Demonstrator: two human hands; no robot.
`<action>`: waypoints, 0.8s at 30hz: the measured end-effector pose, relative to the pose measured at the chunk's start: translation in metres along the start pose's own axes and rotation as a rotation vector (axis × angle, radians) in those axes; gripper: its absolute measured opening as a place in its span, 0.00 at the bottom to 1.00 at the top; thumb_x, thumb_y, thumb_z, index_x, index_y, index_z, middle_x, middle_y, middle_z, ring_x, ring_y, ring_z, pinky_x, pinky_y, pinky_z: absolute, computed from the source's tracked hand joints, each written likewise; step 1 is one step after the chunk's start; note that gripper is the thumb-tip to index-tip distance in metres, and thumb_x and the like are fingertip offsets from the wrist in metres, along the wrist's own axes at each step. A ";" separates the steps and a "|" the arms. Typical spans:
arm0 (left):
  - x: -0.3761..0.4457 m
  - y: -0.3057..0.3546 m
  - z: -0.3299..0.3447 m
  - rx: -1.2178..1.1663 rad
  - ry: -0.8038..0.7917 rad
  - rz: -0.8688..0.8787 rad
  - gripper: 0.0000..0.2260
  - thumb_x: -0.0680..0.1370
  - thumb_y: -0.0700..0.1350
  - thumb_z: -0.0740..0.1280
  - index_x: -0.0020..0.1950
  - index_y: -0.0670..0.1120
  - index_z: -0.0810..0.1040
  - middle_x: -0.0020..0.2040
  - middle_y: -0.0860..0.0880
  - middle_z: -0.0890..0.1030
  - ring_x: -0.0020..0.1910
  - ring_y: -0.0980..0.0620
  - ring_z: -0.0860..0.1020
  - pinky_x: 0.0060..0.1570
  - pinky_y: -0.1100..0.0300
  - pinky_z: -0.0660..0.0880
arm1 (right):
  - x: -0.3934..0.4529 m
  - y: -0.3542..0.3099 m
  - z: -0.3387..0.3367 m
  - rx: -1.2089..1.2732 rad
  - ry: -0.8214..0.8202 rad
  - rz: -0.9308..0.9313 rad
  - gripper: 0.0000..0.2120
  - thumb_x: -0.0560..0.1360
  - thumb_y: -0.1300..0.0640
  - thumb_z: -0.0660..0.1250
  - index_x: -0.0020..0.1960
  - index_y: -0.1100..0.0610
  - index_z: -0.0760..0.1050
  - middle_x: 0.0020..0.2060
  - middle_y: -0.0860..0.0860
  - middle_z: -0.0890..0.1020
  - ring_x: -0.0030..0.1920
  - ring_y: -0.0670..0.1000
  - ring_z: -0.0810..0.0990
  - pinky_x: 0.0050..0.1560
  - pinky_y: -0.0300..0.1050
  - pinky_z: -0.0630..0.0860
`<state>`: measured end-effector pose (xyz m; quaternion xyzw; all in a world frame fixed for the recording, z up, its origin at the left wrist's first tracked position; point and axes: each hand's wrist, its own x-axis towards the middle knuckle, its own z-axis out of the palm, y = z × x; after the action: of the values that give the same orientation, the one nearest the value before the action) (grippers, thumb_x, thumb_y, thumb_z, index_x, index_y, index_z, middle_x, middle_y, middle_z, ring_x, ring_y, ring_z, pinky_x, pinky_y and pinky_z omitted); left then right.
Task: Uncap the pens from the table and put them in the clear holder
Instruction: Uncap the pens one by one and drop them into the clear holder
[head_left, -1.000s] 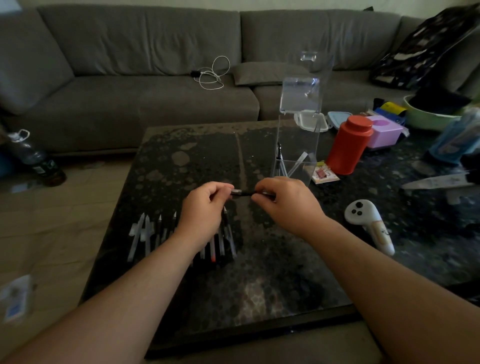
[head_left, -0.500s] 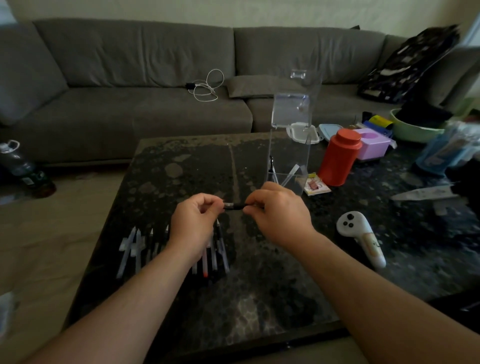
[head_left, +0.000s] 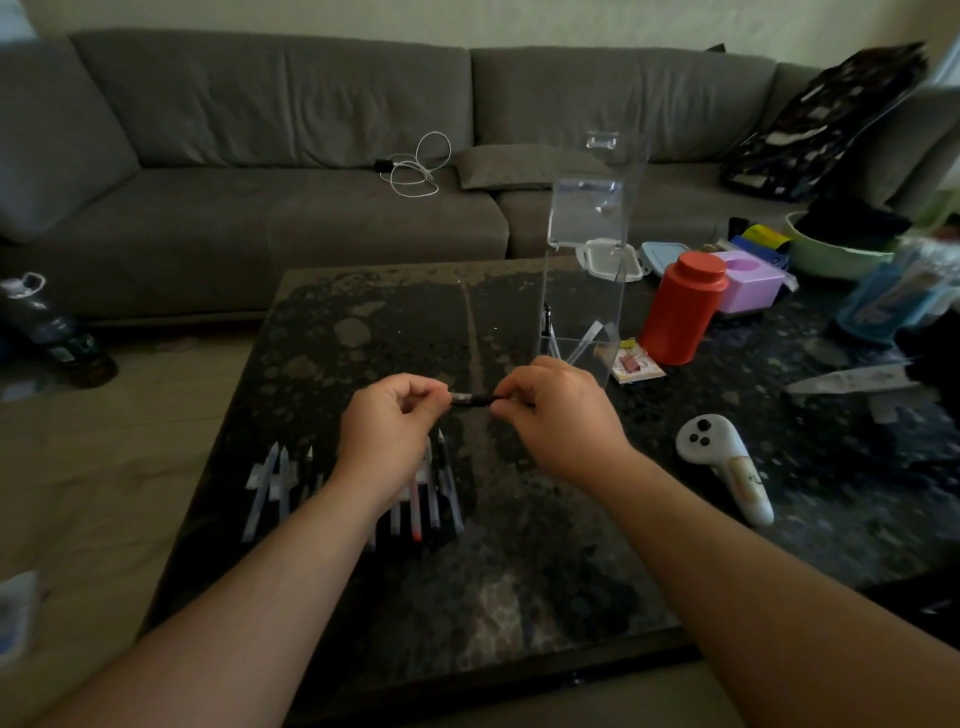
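A dark pen (head_left: 474, 399) is held level above the dark marble table (head_left: 519, 571) between both hands. My left hand (head_left: 387, 436) pinches its left end and my right hand (head_left: 561, 421) pinches its right end. Whether cap and barrel have parted is hidden by my fingers. A row of several pens (head_left: 431, 493) lies on the table under and left of my left wrist. The tall clear holder (head_left: 587, 270) stands just beyond my right hand, with a couple of pens (head_left: 548, 327) leaning inside it.
A red canister (head_left: 680, 306), a pink box (head_left: 748, 280), food containers and a green bowl (head_left: 831, 254) crowd the table's far right. A white controller (head_left: 727, 462) lies right of my right arm. A grey sofa (head_left: 260, 182) runs behind the table.
The view shifted slightly; both hands keep pinching the pen's ends, and the gap between them looks a little wider than half a second ago.
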<state>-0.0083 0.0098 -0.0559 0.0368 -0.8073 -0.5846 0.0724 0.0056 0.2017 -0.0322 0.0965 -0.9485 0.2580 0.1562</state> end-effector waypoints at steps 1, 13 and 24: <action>-0.001 0.001 -0.001 0.015 -0.008 0.010 0.04 0.80 0.45 0.75 0.49 0.55 0.86 0.46 0.56 0.87 0.48 0.59 0.84 0.56 0.57 0.81 | 0.000 0.001 -0.001 -0.031 -0.003 -0.002 0.04 0.78 0.47 0.73 0.53 0.43 0.82 0.43 0.38 0.74 0.47 0.42 0.75 0.51 0.47 0.76; -0.006 0.004 -0.001 -0.110 -0.055 0.091 0.05 0.85 0.48 0.68 0.53 0.57 0.82 0.45 0.56 0.87 0.45 0.64 0.83 0.48 0.62 0.77 | 0.014 -0.026 -0.014 0.065 0.002 -0.129 0.14 0.83 0.54 0.66 0.67 0.45 0.76 0.51 0.40 0.80 0.50 0.41 0.78 0.55 0.48 0.81; -0.007 -0.003 -0.006 0.144 -0.143 0.033 0.06 0.85 0.51 0.66 0.57 0.59 0.82 0.49 0.58 0.85 0.46 0.60 0.81 0.46 0.60 0.78 | 0.044 0.024 -0.071 0.461 0.744 0.361 0.18 0.82 0.55 0.68 0.68 0.44 0.66 0.55 0.50 0.84 0.44 0.44 0.85 0.46 0.39 0.83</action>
<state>-0.0003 0.0042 -0.0576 -0.0130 -0.8507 -0.5251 0.0214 -0.0241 0.2550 0.0303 -0.1367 -0.7478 0.5020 0.4124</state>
